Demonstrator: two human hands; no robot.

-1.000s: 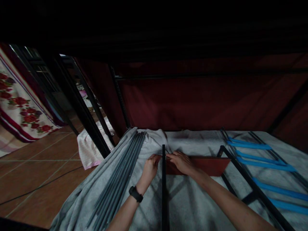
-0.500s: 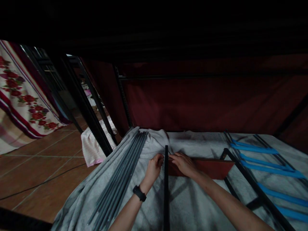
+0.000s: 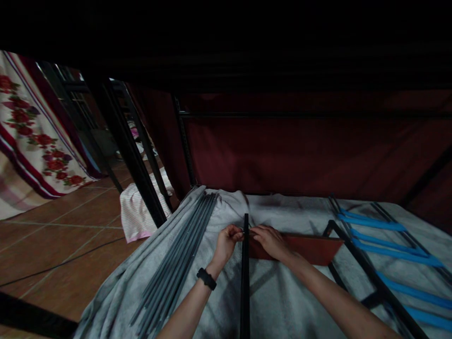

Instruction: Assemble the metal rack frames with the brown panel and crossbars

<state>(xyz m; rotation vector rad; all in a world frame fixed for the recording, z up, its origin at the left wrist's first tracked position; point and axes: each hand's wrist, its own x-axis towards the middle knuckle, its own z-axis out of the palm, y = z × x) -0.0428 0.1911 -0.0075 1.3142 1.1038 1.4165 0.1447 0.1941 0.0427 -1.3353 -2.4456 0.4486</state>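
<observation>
My left hand, with a dark watch on its wrist, is at the left side of an upright black metal bar. Its fingers are pinched on something too small to make out against the bar. On the other side of that bar, my right hand has its fingers closed together near the end of a reddish-brown board, partly covering it. What those fingertips hold is hidden. The board spans from the bar to a black metal frame on the right.
Left of my hands lies a bundle of grey rods on a grey blanket. Blue-strapped dark racks lie at the right. A black post, a striped cloth and a floral blanket are at the left.
My left fingers have come a little closer to the bar in a pinch. My right hand stays by the board's end. The view has shifted slightly.
</observation>
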